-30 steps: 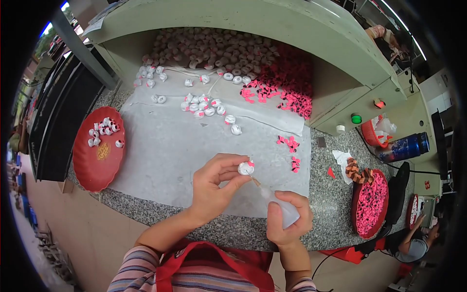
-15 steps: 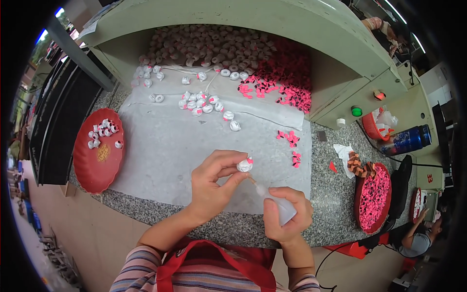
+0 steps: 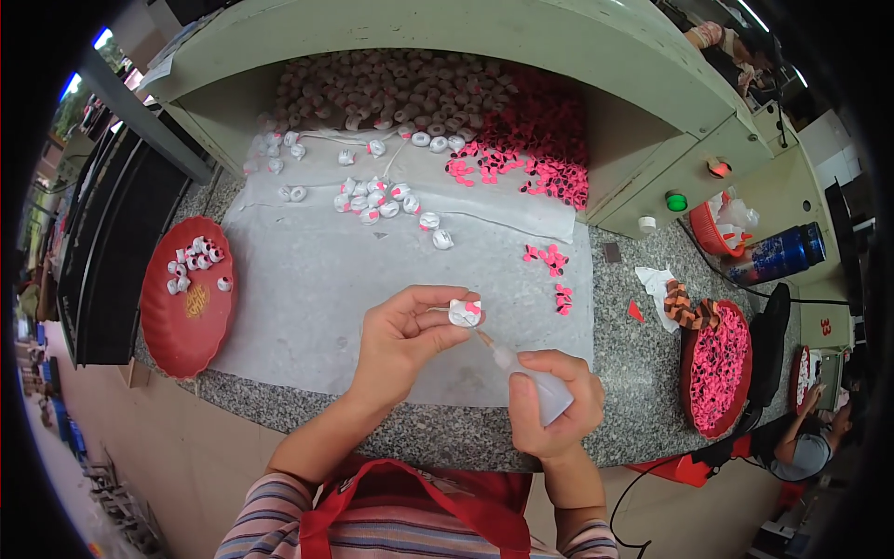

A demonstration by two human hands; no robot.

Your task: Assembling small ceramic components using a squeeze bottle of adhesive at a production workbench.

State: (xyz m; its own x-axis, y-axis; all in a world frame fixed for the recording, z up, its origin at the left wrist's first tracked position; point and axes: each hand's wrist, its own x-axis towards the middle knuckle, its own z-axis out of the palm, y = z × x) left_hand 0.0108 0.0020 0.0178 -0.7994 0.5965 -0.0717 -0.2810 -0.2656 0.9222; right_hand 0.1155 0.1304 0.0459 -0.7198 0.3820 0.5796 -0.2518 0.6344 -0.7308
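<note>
Between the thumb and fingers of my left hand (image 3: 402, 337) is a small white figurine head (image 3: 464, 313) with a pink patch on its side. My right hand (image 3: 559, 399) is wrapped round a translucent squeeze bottle (image 3: 542, 389). Its narrow brownish nozzle tip (image 3: 485, 337) points up at the head's lower edge; whether it touches is too small to tell. Beyond my hands, a cluster of similar white heads (image 3: 375, 197) lies on a pale sheet (image 3: 307, 279). A few small pink bow-shaped pieces (image 3: 553, 259) are to the right of it.
A red scalloped tray (image 3: 186, 333) holding several white heads stands at the left. Heaped white pieces (image 3: 382, 86) and pink pieces (image 3: 540, 121) fill the green cabinet (image 3: 643, 88). At right are a tray of pink pieces (image 3: 719, 373), a blue can (image 3: 778, 254) and a red basket (image 3: 712, 233).
My left hand has turned the white head, so more of its pink patch shows. The bottle nozzle has shifted slightly along with it, still just below the head.
</note>
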